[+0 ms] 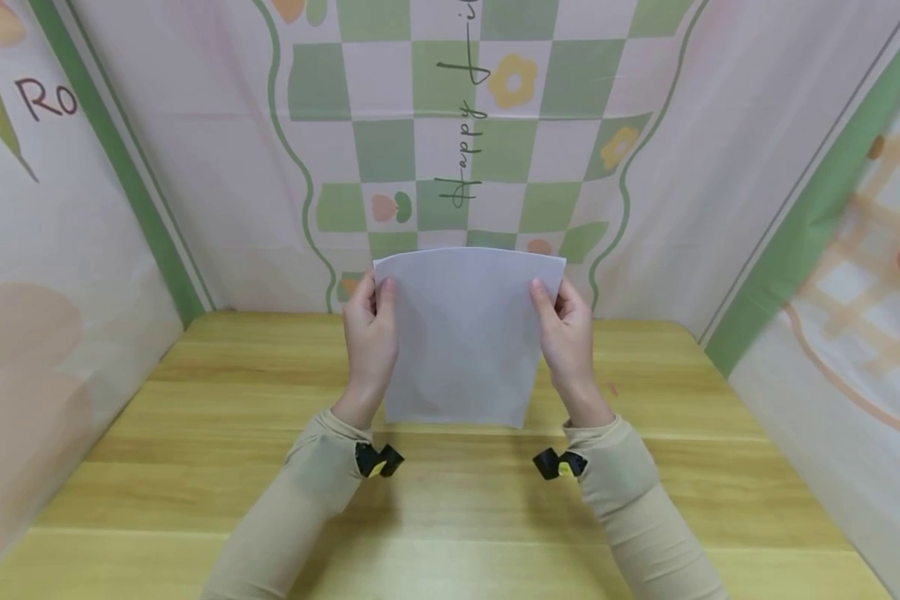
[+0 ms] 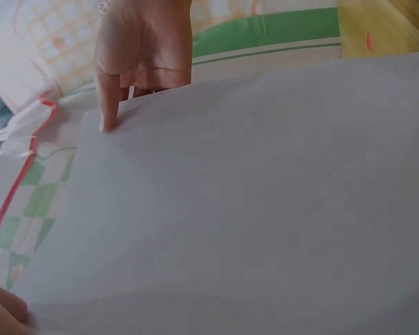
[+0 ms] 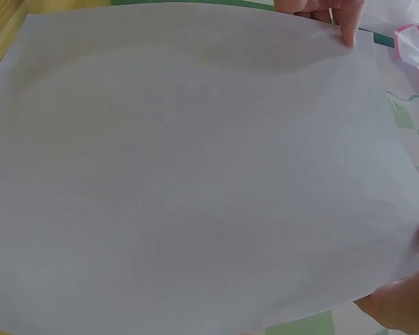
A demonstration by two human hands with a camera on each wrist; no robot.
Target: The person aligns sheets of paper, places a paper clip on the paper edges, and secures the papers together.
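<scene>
A plain white sheet of paper is held up above the table, its upper edge bowed slightly. My left hand pinches it near the upper left corner, thumb on the near face and fingers behind. At the upper right corner my right hand grips it the same way. In the left wrist view the paper fills most of the picture, with the right hand at its far edge. The right wrist view shows the blank face of the paper and the left hand across it.
Beneath the hands lies a wood-grain table. A patterned curtain with green checks and lettering hangs behind it, and printed cloth walls stand at both sides. A small reddish mark shows on the table right of the right hand.
</scene>
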